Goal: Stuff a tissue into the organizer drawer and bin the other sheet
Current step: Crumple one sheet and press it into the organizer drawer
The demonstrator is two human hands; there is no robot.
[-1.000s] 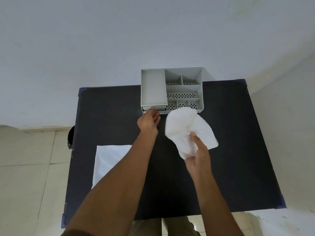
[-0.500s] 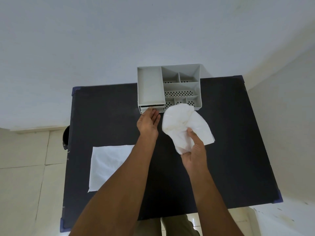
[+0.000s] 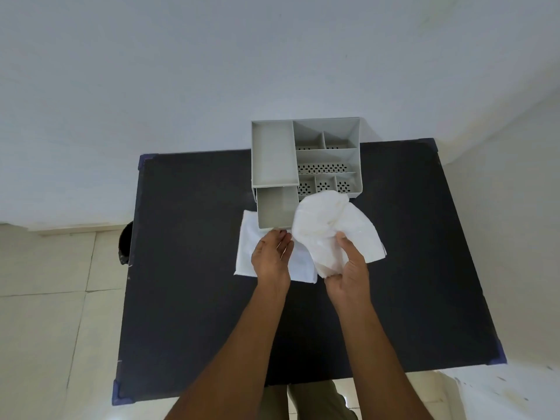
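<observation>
Dark table [image 3: 188,268] fills mid-frame; the grey organizer [image 3: 306,156] sits at its far edge, drawer [image 3: 274,209] open. Right hand [image 3: 348,274] clutches a crumpled tissue [image 3: 330,225]; left hand [image 3: 271,259], fingers loosely curled, partly hides the flat sheet [image 3: 247,253].

On the black table [image 3: 188,268] we see the grey organizer [image 3: 306,156] with its drawer [image 3: 275,209] pulled out. Our left hand [image 3: 271,259] touches the drawer front above a flat tissue sheet [image 3: 247,256], fingers loose. Our right hand [image 3: 348,275] grips a crumpled tissue [image 3: 330,225] beside the drawer.
</observation>
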